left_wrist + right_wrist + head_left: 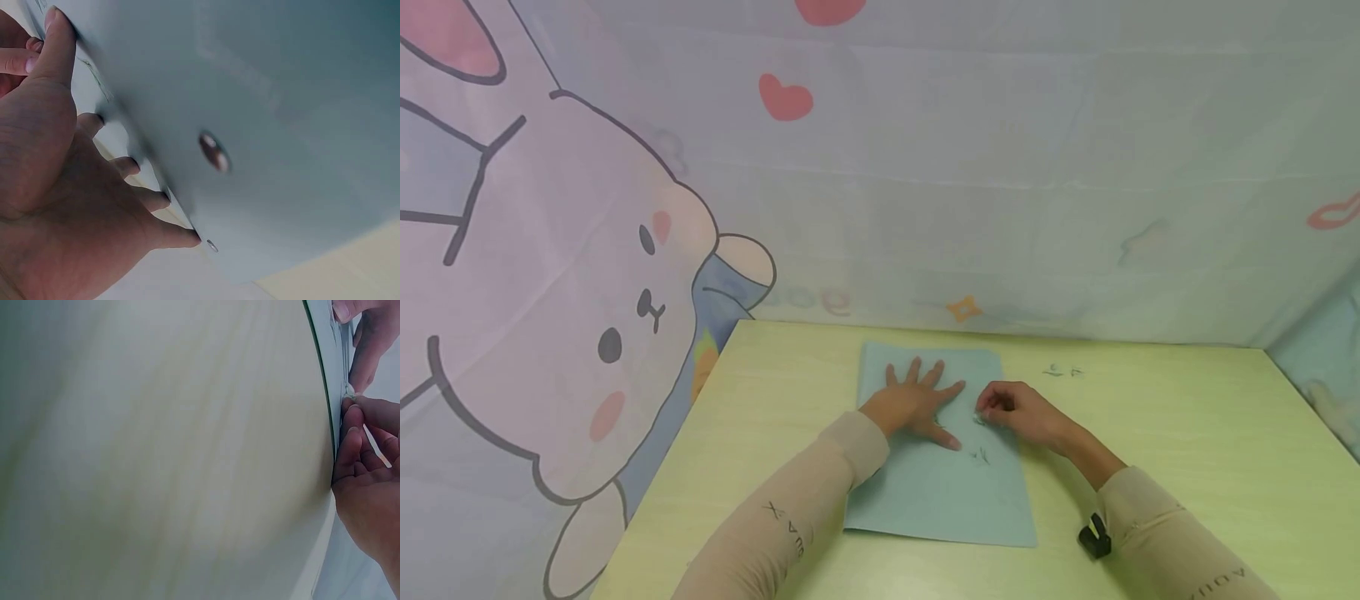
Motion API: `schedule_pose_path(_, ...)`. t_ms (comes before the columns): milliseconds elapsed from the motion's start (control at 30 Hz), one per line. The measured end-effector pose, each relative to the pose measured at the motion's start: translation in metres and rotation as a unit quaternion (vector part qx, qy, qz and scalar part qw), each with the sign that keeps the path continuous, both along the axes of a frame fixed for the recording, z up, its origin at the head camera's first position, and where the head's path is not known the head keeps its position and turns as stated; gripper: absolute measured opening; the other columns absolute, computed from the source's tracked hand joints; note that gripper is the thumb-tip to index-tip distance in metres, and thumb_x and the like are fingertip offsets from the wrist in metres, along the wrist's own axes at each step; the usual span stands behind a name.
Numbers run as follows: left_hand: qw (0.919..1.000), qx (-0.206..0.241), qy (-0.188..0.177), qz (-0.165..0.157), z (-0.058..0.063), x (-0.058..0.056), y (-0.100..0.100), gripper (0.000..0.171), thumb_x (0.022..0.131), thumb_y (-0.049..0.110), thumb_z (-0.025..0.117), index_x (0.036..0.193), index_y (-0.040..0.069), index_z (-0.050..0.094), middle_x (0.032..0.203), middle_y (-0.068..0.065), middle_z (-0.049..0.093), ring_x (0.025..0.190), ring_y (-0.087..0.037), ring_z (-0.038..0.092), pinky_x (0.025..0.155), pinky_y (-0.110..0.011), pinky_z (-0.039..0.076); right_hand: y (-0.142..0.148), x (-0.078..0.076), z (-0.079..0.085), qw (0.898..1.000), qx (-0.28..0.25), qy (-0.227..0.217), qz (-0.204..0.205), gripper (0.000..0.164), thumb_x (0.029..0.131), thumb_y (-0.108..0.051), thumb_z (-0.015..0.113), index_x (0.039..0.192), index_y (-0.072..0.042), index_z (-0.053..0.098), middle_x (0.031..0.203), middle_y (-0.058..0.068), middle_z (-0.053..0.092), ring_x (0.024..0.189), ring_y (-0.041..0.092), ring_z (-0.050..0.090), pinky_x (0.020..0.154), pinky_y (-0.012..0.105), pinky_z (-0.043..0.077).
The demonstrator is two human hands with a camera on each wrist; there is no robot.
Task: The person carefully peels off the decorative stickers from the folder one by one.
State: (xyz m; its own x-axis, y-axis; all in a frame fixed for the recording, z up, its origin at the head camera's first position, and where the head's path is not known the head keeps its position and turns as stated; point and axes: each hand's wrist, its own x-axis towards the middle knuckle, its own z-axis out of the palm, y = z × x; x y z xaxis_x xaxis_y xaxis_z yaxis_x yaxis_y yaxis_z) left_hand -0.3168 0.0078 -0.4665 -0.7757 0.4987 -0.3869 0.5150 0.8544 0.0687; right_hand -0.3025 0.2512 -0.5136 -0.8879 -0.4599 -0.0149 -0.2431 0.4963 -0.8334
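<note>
A pale blue-green folder or sheet (940,500) lies on the table. My left hand (917,404) presses on it with fingers spread; in the left wrist view the left hand (81,181) touches the surface with its fingertips. My right hand (1022,412) pinches a small pale sticker-like piece with a dark leafy print (981,417), close to the surface near its right edge. In the right wrist view, the right hand's (369,462) fingertips hold this pale piece (350,396), partly hidden. Below the left thumb, a small leafy print (980,457) shows on the blue-green surface.
Two small leafy pieces (1063,371) lie on the yellow table (1187,433) at the back right. A black clip-like object (1096,537) is beside the right sleeve. Shiny oval metal spots (214,152) show on the blue-green surface. A printed cloth (1000,167) hangs behind the table.
</note>
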Motion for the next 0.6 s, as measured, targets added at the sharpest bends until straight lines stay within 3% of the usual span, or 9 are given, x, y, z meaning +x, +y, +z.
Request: schedule_pose_path(600,1.0,-0.003,-0.003,0.001,0.0001,-0.0005,0.0008,0.107,0.086,0.081,0.065,0.171,0.042,0.014,0.179,-0.004,-0.001,0.163,-0.04,-0.005,0.123,-0.073,0.005,-0.0001,0.0031,0.0023,0.999,-0.035,0.007,0.012,0.009,0.109,-0.01,0.06,0.112,-0.005,0.067,0.1,0.012,0.065,0.09,0.024,0.058,0.078,0.027,0.049)
